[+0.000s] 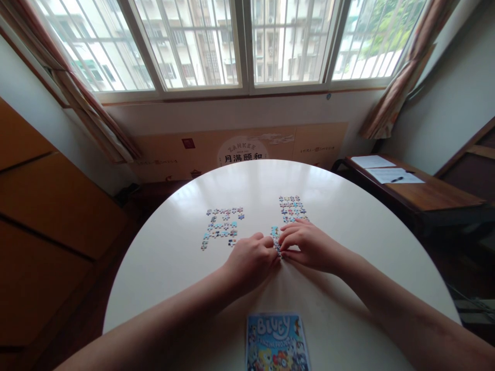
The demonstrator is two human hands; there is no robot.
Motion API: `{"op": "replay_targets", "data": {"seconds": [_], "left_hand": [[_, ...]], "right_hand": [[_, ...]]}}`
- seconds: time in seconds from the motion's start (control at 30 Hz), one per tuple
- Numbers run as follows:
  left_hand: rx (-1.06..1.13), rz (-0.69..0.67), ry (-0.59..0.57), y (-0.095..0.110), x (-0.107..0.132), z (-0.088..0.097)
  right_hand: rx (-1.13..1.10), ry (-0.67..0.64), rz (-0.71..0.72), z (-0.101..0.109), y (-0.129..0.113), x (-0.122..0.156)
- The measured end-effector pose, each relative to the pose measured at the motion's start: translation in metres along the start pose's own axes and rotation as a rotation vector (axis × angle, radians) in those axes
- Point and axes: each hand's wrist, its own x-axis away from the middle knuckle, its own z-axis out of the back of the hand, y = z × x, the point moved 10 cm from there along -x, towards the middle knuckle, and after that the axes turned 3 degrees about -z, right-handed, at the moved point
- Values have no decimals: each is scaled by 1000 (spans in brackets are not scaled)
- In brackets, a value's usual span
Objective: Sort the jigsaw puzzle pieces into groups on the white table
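Note:
A short strip of small jigsaw puzzle pieces [277, 244] lies between my hands near the middle of the white table. My left hand [253, 257] is closed, its fingertips at the strip's left side and partly hidden. From the other side, my right hand [305, 245] pinches the strip with thumb and fingers. Just behind the strip sits a blue-and-orange piece [275, 231]. Rows of puzzle pieces [293, 208] are laid out beyond my right hand, some hidden by it. More loose and joined puzzle pieces [222, 225] spread to the left.
A blue Bluey picture sheet [276, 342] lies at the table's near edge. The round white table [162, 288] fills the centre. On the right stands a wooden side table [444, 193] with papers [394, 175] and a pen [397, 179]. A printed cardboard panel [317, 141] leans below the window.

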Motion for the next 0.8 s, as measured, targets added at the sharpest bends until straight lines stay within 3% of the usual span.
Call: {"op": "replay_targets", "data": {"seconds": [0.37,0.8], "left_hand": [[118,48,23,-13,4,2],[152,-32,104,-15,9,10]], "right_hand": [[36,-3,-17,0,1,1],[-14,63,98,17,-3,4]]}}
